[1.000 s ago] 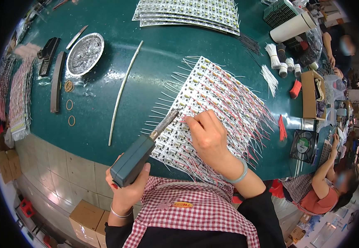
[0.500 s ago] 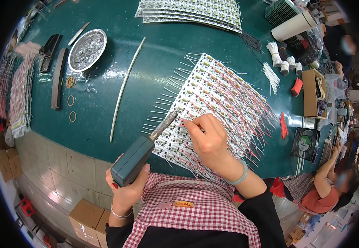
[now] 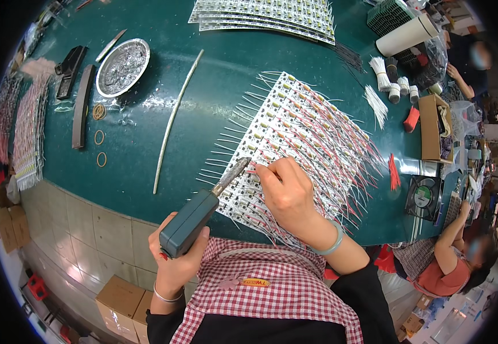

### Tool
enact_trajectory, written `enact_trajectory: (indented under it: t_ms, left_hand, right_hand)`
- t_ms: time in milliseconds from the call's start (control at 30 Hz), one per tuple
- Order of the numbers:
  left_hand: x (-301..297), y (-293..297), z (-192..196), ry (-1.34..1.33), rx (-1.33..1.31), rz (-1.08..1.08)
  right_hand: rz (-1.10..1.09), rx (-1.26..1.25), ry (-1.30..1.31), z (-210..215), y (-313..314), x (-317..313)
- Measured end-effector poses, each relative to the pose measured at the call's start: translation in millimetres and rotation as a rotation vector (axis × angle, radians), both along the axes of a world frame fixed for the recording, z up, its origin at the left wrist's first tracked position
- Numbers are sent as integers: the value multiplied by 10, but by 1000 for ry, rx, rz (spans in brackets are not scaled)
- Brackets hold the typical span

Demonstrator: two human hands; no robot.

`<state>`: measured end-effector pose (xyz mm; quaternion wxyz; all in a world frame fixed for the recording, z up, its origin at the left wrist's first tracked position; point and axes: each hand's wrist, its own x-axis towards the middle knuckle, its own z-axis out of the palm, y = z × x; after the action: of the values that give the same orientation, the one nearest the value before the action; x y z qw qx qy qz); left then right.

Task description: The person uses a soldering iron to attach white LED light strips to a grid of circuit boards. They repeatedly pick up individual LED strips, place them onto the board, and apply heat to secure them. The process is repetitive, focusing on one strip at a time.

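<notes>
My left hand is wrapped round the dark green body of a soldering gun. The metal tip slants up and right, over the left part of a white circuit board panel. Close by that tip, my right hand pinches a thin red wire between thumb and forefinger. Whether tip, wire and board touch is too small to tell. Rows of red and white wires stand out of the panel, and white wires stick out past its left edge. My right hand covers part of the lower rows.
A metal bowl of solder scraps, rubber bands and a long pale stick of solder lie to the left. Stacked panels are at the far side. Wire bundles and a cardboard box stand right, near two co-workers.
The soldering gun has shifted slightly right, its tip closer to my right fingertips. My right hand stays almost in place with the red wire. At the far right, a co-worker's arm has moved.
</notes>
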<state>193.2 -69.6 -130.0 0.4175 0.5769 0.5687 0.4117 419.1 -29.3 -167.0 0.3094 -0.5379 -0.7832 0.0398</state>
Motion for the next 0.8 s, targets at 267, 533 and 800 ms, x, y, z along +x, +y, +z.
enact_trajectory:
  t_ms: [267,533,800]
  left_hand:
    - [40,30,17,30,47,-7]
    - [25,32,23,75,28,-27]
    - [-58,-70,-16,-1,-106,93]
  right_hand:
    - [-3,10,-17,-11,1,-15]
    - [4,9,-23,-27,1,-13]
    - [-9,16,-29,-26,-1,-28]
